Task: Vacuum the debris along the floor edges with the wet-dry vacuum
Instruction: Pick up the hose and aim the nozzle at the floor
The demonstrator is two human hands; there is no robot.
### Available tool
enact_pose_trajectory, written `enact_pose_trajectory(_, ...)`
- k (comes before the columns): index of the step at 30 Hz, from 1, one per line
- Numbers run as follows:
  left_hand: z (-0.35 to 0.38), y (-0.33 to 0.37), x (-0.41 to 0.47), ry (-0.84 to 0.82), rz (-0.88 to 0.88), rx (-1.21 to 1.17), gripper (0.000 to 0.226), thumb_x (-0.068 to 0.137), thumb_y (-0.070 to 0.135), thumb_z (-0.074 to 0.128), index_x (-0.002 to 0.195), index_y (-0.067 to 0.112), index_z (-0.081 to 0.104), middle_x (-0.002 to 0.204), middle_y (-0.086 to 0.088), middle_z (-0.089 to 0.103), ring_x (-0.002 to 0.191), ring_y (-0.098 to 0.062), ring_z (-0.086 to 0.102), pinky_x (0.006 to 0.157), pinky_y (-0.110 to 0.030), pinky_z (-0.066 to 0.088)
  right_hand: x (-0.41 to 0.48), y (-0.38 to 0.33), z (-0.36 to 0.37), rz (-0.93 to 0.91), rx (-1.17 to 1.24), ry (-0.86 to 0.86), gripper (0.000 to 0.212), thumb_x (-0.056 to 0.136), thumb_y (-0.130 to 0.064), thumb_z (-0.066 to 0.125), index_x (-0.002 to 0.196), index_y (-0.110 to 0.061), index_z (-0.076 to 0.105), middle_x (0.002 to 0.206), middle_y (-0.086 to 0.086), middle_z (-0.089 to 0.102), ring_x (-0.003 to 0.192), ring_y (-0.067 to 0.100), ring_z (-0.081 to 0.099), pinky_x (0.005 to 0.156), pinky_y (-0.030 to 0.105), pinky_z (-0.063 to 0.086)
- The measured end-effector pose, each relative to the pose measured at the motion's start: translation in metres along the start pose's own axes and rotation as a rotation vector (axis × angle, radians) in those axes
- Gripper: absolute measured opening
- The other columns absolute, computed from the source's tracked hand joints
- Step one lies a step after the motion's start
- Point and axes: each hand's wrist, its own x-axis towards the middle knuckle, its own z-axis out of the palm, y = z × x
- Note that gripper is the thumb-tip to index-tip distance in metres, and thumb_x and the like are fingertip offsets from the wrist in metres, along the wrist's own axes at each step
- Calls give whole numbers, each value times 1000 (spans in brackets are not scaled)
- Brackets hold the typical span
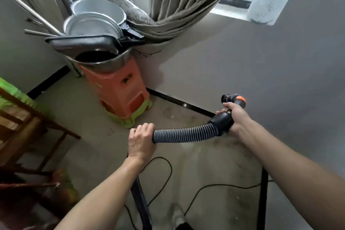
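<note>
A ribbed black vacuum hose (183,133) runs across the middle of the view, held up off the floor. My left hand (141,141) grips its near end, from where the hose drops down between my arms. My right hand (236,117) is closed around the black handle cuff. Beyond it sticks out a short nozzle with an orange ring and a round brush tip (232,98), raised in front of the grey wall. Dark dirt and smudges (179,114) lie on the beige floor beside the black skirting (179,101).
An orange stool on a green stool (119,93) stands in the corner, piled with metal pots and pans (97,30). A curtain (179,5) hangs above. A wooden frame (28,127) is at left. A thin black power cord (214,187) loops over the floor near my foot (177,214).
</note>
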Motion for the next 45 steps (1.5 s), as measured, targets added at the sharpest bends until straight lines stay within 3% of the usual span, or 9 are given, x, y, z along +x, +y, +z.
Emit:
enact_pose_trajectory(4,20,-33,36,-97,-142,63,27,63,14,74,87,12,62,78,-3,58,72,-29,58,64,-38,44,39,-13,17,55,24,-38,26,90,-15,58,68,-13,46,47,-2,48,58,16,53,66,29,47)
enact_pose_trajectory(10,56,-94,87,-419,-902,18,50,76,46,61,114,18,44,108,-12,57,100,-36,59,80,-39,47,119,-71,68,124,-101,-147,29,89,-14,57,67,-16,39,63,-1,41,55,16,50,62,28,43)
enact_pose_trajectory(16,104,-94,171,-465,-1425,-1108,16,95,6,48,108,5,57,85,-21,68,73,-33,67,61,-40,59,224,-109,154,346,-406,-399,26,86,-16,58,65,-17,43,49,-5,46,44,13,53,54,25,50)
enact_pose_trajectory(19,131,-103,210,-98,-1708,-1792,30,78,-8,32,98,-1,53,93,-24,62,84,-37,62,62,-44,57,273,-125,190,433,-632,-489,21,74,-17,65,63,-15,47,49,-4,45,44,14,52,50,25,51)
enact_pose_trajectory(22,155,-105,266,294,-1918,-1846,15,82,13,50,91,2,46,94,-15,56,82,-33,58,66,-47,50,316,-140,212,419,-742,-495,19,78,-16,63,70,-15,46,52,-3,46,46,15,53,53,25,49)
enact_pose_trajectory(30,175,-119,390,189,-1747,-1636,12,72,-1,60,76,6,51,51,-5,51,36,-16,49,43,-20,45,359,-164,257,162,-1038,-500,18,79,-15,69,82,-12,52,57,5,56,49,21,58,52,31,53)
enact_pose_trajectory(33,195,-131,377,132,-1540,-1621,59,76,-4,57,133,3,47,64,-9,51,40,-16,51,43,-22,46,363,-139,276,2,-1108,-530,21,77,-11,72,89,-8,56,57,7,60,51,23,61,51,32,53)
enact_pose_trajectory(36,231,-153,330,127,-1499,-1513,75,80,-7,59,148,1,27,94,-24,62,48,-19,55,50,-29,49,381,-87,280,-113,-1150,-494,13,79,-10,70,82,-7,57,53,6,60,45,20,60,46,28,52)
enact_pose_trajectory(45,385,-200,171,206,-1633,-1480,13,80,-11,63,86,-2,55,65,-11,62,50,-17,63,54,-26,56,507,98,185,-134,-1012,-180,17,83,-9,74,84,-6,57,60,8,61,43,17,62,45,26,51)
